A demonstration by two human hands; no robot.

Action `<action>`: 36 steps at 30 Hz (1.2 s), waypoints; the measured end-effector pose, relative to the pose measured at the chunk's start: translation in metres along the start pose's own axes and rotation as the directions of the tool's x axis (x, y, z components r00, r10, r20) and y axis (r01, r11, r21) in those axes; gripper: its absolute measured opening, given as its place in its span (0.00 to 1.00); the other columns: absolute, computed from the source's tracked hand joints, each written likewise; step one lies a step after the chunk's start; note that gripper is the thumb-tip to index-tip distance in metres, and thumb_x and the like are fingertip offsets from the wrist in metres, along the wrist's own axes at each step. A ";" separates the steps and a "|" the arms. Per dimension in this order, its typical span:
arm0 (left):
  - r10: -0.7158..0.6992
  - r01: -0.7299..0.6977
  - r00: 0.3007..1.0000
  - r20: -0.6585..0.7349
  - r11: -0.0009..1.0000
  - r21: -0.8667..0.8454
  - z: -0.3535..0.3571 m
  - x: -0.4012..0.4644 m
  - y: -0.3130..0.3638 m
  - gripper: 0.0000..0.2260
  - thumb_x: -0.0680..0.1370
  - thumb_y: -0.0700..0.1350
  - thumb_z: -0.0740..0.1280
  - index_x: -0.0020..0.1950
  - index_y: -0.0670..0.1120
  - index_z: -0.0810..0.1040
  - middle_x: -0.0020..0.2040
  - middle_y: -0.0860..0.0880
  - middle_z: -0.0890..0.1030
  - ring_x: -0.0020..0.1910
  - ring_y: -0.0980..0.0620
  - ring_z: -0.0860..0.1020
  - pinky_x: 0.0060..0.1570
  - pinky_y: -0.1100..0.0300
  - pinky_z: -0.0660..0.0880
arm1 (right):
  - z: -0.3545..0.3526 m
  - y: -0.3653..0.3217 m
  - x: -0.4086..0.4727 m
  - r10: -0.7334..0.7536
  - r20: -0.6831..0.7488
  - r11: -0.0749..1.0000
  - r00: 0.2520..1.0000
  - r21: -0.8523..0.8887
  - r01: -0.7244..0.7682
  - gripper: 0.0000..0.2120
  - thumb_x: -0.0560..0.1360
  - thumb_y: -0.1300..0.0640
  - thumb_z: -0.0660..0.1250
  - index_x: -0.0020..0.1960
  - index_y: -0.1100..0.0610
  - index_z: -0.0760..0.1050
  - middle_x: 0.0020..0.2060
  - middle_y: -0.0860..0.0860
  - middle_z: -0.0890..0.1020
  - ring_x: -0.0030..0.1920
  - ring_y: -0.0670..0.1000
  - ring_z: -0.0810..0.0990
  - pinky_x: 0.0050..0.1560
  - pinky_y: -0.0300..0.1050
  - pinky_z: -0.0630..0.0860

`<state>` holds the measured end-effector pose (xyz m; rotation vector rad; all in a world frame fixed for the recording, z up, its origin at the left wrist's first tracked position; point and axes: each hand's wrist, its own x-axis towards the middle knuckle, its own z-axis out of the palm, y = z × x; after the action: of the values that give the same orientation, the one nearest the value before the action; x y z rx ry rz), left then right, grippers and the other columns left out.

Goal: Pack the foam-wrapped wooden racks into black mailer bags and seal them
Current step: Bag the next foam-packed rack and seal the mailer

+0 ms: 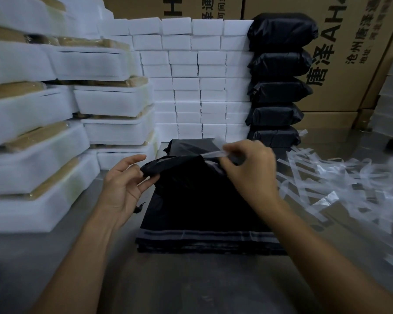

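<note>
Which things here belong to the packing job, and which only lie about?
Job:
- black mailer bag, gripped by left hand
- clear strip, pinched by right hand
- foam-wrapped racks
- sealed bags

Lying about:
- peeled strips
- cardboard boxes

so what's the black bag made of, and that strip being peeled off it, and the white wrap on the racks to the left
Black bag: looks like thin plastic film, matte with a dull sheen; it creases softly.
Strip, pinched by the right hand: clear, glossy plastic or coated liner, likely.
White wrap: soft foam sheet by its thick, fuzzy edges.
</note>
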<state>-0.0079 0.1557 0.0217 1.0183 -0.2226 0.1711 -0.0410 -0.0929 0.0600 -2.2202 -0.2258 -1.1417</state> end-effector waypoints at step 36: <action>0.030 -0.010 0.992 -0.123 0.987 0.157 -0.012 -0.002 -0.009 0.13 0.74 0.35 0.60 0.53 0.47 0.77 0.40 0.48 0.81 0.35 0.54 0.80 0.39 0.60 0.80 | -0.007 0.102 -0.039 0.295 0.600 0.835 0.744 0.216 -0.506 0.23 0.76 0.56 0.73 0.69 0.56 0.74 0.65 0.56 0.78 0.54 0.43 0.77 0.60 0.38 0.74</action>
<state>-0.0060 0.1615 0.0074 1.1575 -0.1065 0.2731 -0.0278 -0.1728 -0.0135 -2.0524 -0.1522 -0.1759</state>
